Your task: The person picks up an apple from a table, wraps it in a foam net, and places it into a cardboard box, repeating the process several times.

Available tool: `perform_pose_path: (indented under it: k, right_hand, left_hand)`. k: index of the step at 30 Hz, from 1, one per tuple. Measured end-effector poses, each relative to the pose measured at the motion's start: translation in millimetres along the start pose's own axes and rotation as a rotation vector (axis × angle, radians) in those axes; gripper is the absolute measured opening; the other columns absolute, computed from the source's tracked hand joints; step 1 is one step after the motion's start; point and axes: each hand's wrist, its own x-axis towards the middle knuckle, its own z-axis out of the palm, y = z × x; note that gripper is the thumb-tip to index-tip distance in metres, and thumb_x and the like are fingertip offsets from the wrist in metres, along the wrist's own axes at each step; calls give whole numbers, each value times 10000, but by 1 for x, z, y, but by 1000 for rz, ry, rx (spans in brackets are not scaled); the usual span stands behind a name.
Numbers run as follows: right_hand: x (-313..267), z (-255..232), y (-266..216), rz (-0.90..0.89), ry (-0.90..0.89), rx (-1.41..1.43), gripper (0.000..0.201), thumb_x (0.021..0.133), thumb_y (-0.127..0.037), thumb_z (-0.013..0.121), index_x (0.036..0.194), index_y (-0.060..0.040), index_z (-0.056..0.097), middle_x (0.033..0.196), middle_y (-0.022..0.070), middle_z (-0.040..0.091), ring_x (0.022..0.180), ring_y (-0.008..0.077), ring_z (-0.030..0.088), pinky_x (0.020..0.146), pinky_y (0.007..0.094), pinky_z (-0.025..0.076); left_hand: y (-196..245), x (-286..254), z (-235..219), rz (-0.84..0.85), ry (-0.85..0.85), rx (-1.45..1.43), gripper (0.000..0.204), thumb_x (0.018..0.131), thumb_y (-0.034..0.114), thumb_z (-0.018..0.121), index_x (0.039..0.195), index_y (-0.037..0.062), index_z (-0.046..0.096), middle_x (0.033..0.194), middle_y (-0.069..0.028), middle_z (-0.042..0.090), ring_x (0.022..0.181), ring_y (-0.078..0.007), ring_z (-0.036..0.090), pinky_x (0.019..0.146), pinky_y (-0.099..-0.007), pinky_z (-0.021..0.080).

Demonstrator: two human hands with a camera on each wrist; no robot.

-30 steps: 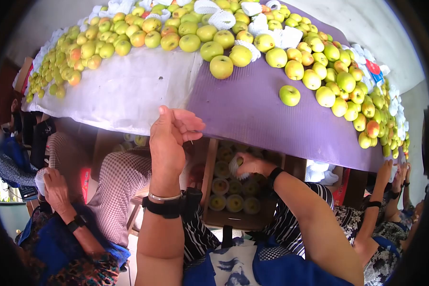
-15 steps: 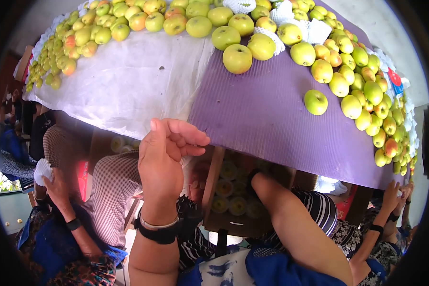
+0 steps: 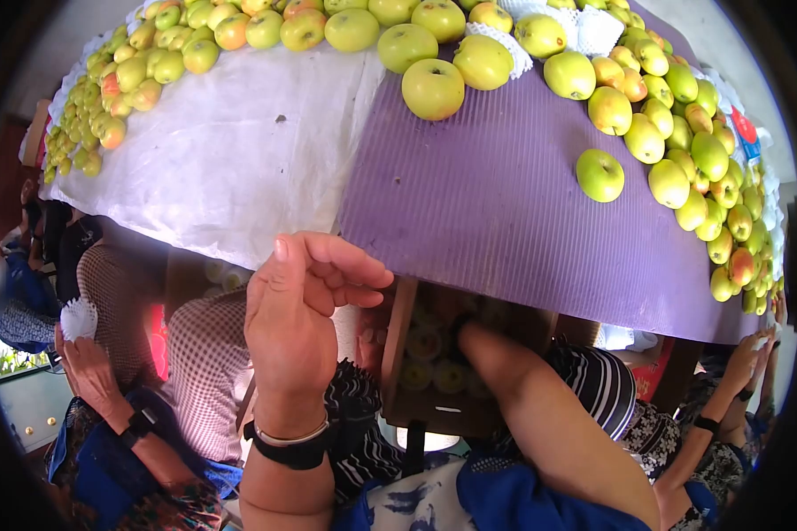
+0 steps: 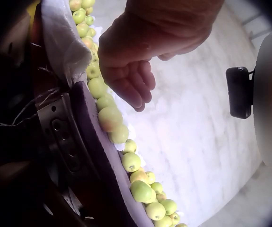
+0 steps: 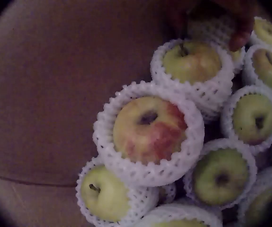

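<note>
My left hand (image 3: 294, 332) is held up near the table's front edge, its fingers loosely bent and holding nothing. In the left wrist view the same hand hangs beside the row of apples. Down inside the cardboard box (image 3: 397, 332), my right hand is hidden from the head view. The right wrist view shows fingers of my right hand (image 5: 243, 27) dimly at the top, gripping an apple in a white foam net (image 5: 212, 29). Around it sit several other netted apples, among them a red-blushed apple (image 5: 150, 130) and a green apple (image 5: 221, 177).
Loose apples (image 3: 434, 88) are heaped along the far side of the table, which has a purple ribbed cover (image 3: 478, 212) and a white sheet (image 3: 230, 150). One apple (image 3: 599, 175) lies apart. People sit close on both sides; a hand (image 3: 93, 376) at left has a foam net (image 3: 79, 319).
My right hand, with a netted apple, has gone deeper into the box, out of the head view. My left hand has shifted slightly left and down, and the head view has moved closer.
</note>
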Motion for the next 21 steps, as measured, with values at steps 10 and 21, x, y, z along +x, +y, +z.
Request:
perform_pose_path:
  k: [10,21]
  right_hand:
    - [20,-23,1,-59,97,-89,590,715,-269,650,1229,-72,438,1183,130,481,1125,259,422,921,387,355]
    - [15,-34,0,-123,199,-201,564,746,-282,629,1233,-74,436,1193,129,478,1136,261,415,930,391,345]
  left_hand:
    - [-3,1,9,-60,-45,-9,478,951,335,254,818,-27,535,742,-125,598,696,-195,599,619,-280,476]
    - [-6,1,17,-65,-16,70,515,950,364,224,802,-25,526,726,-146,594,673,-213,608,589,-277,496]
